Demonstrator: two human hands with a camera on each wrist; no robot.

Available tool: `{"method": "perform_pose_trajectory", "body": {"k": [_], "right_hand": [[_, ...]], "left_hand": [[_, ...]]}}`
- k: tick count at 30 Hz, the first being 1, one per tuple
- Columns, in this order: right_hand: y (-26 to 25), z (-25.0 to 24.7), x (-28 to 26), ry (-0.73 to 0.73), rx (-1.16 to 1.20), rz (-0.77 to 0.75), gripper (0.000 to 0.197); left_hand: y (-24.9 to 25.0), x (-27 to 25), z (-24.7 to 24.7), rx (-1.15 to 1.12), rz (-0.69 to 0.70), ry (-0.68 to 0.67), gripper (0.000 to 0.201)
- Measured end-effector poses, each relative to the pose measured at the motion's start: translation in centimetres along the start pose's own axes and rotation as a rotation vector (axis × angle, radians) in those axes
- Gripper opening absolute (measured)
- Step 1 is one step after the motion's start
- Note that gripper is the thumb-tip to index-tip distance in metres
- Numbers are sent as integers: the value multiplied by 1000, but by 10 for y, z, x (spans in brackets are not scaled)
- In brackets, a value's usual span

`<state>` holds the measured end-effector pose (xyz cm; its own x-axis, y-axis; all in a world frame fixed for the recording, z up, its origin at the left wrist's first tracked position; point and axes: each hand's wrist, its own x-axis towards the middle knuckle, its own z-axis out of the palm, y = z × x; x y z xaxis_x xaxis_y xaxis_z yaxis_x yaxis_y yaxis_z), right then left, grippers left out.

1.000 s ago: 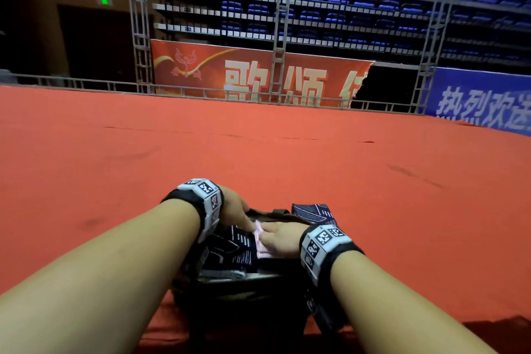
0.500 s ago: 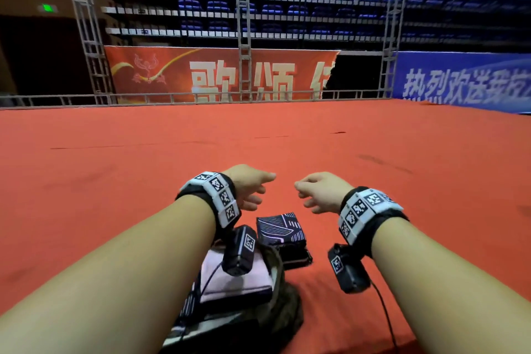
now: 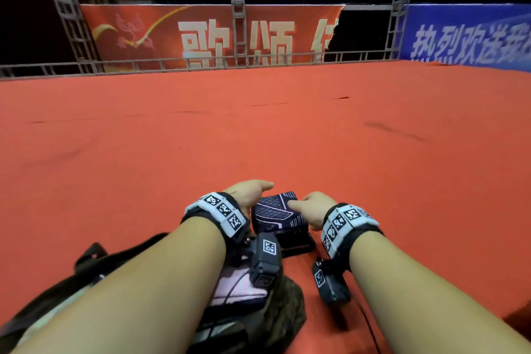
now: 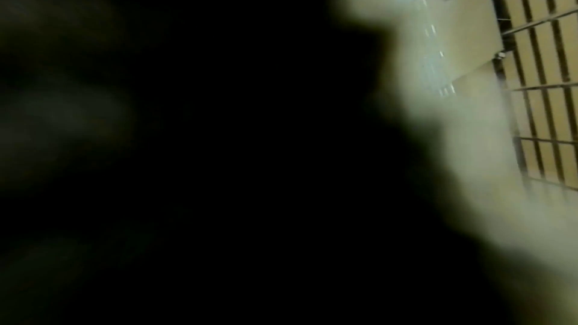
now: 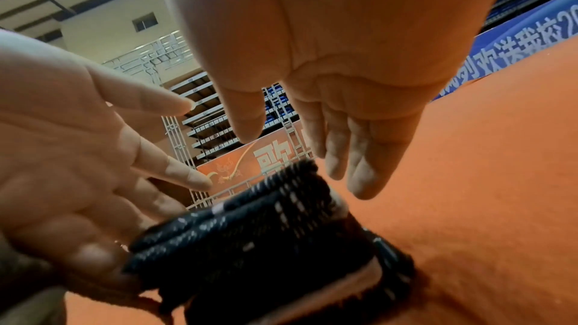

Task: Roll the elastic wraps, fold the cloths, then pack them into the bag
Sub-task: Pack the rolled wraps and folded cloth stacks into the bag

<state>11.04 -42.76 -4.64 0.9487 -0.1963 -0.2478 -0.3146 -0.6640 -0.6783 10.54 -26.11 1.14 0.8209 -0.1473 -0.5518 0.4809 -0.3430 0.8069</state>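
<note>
Bag (image 3: 275, 322) lies at 7 o'clock on the red carpet (image 3: 115, 167), with a pink cloth (image 3: 238, 287) inside. At 12 o'clock from it sits a dark folded cloth (image 3: 275, 210). The left hand (image 3: 247, 195) is at its 9 o'clock side, fingers spread. The right hand (image 3: 313, 207) is at its 3 o'clock side, fingers spread too, gripping nothing.

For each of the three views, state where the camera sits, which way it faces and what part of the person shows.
Head: worn on the head, looking forward and down over red carpet; both forearms, left hand, right hand, folded cloths, bag.
Left wrist: mostly dark and blurred; only ceiling at right.
Right wrist: along the right hand, fingers straight above the folded cloths; left hand beside.
Shared: head and right wrist show cloths and both hands.
</note>
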Motion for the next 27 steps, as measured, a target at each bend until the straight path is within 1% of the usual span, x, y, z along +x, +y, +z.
{"method": "perform_pose_trajectory", "body": {"k": [2,6,10,12,14,17,20,22,24,25,27], "right_hand": [[1,10,4,-11,-80,8,38],[5,25,5,14,-174,-3,29],[8,29,7,37,-193,-15,27],[8,30,7,51,-204,-21,26],[9,32,8,74,-217,-34,25],[7,34,10,116,-256,-42,29],[6,36,11,170,-280,-29,43],[6,38,12,205,-244,-26,52],[7,37,12,199,-142,-9,55],[8,35,12,182,-87,1,52],[9,31,9,144,-36,-14,34]], "left_hand": [[-6,10,4,-78,-39,-69,39],[-17,30,8,-182,-57,-127,31],[-28,37,9,-226,-43,-127,25],[-31,41,7,-228,-39,-104,24],[-33,42,5,-225,-39,-118,25],[-33,44,4,-217,-39,-137,26],[-34,44,4,-227,-19,-138,21],[-34,44,4,-233,-18,-130,25],[-35,47,3,-222,-19,-105,35],[-36,50,2,-217,-19,-104,42],[-37,52,2,-220,-23,-118,52]]}}
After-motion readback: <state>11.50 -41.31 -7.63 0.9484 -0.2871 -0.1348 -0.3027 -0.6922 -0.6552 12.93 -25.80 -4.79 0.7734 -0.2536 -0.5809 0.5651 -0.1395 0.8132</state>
